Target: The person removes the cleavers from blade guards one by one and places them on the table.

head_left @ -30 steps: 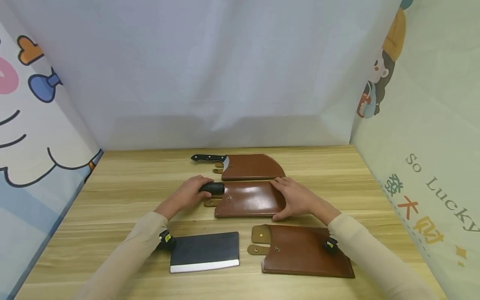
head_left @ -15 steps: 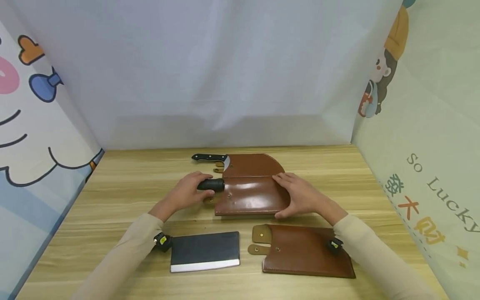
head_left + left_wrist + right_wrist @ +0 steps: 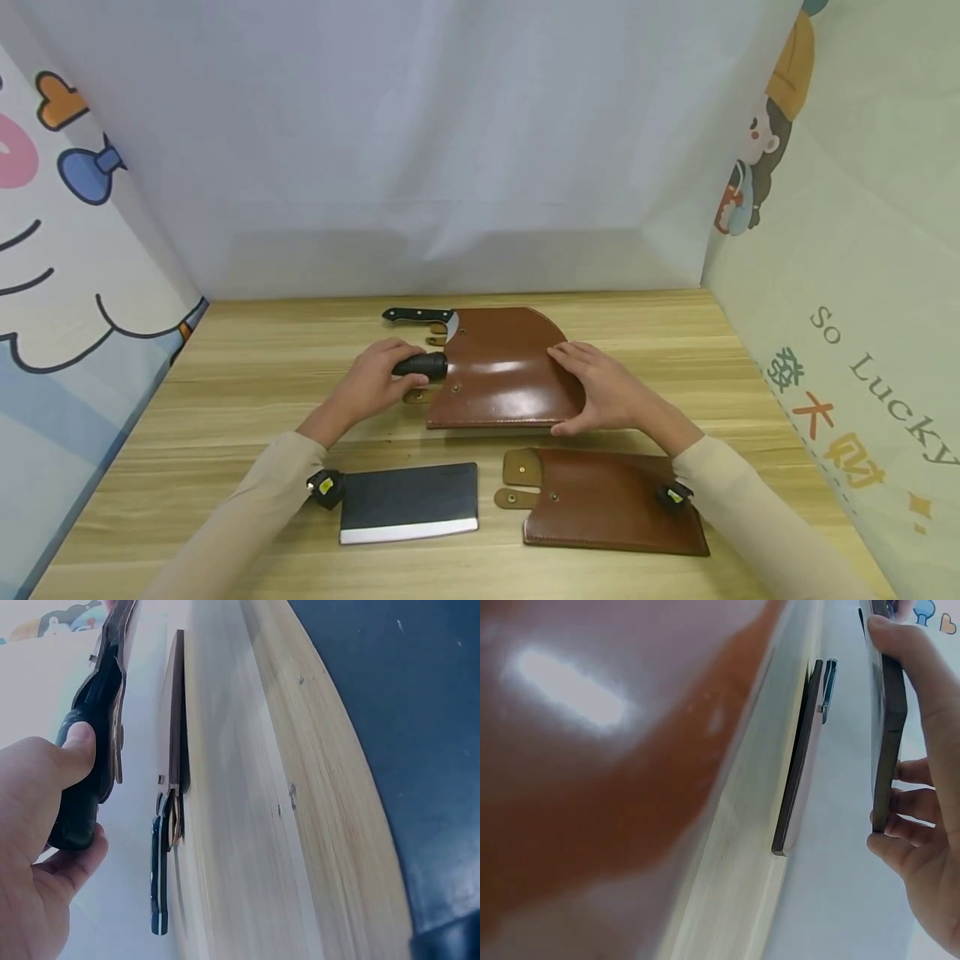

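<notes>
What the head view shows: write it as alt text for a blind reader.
A sheathed cleaver is held above a wooden table, a person's left hand on its black handle, right hand at the opposite end. A second sheathed cleaver lies beyond it; nearer lie a bare cleaver and a leather sheath.

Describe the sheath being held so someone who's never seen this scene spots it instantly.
Start at the wooden table and look near its middle. The held sheath is brown, its black handle in the left hand, its other end in the right hand. That plain handle sets it apart: the farther sheath has a riveted handle, the nearer sheath shows none.
</notes>
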### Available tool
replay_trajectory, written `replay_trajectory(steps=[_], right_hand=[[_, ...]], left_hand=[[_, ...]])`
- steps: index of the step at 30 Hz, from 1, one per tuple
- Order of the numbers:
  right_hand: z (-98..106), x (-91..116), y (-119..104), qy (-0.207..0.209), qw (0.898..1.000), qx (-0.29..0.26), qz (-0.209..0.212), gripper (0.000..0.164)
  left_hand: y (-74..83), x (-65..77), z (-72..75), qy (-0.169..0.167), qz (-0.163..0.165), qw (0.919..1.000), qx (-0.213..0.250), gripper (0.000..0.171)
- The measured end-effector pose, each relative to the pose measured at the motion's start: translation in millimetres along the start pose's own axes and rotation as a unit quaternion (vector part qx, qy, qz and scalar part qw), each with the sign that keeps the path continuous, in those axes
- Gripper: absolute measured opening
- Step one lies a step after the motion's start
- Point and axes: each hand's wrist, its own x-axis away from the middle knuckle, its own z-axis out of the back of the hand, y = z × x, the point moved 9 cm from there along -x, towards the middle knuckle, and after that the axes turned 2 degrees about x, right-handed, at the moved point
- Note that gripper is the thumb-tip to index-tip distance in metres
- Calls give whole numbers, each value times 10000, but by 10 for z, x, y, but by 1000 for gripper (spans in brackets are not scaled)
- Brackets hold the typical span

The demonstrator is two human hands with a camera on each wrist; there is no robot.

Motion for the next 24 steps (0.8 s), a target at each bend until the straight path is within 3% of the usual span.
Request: replay_trajectory(steps=[11, 24], right_hand=[[-11, 101, 70, 7, 9999, -99, -40, 118], [30, 138, 55, 94, 9998, -167, -71, 117]], left_hand=[[-136, 63, 18, -48, 205, 9997, -120, 38], [-120, 117, 53, 61, 79, 9999, 41, 33]])
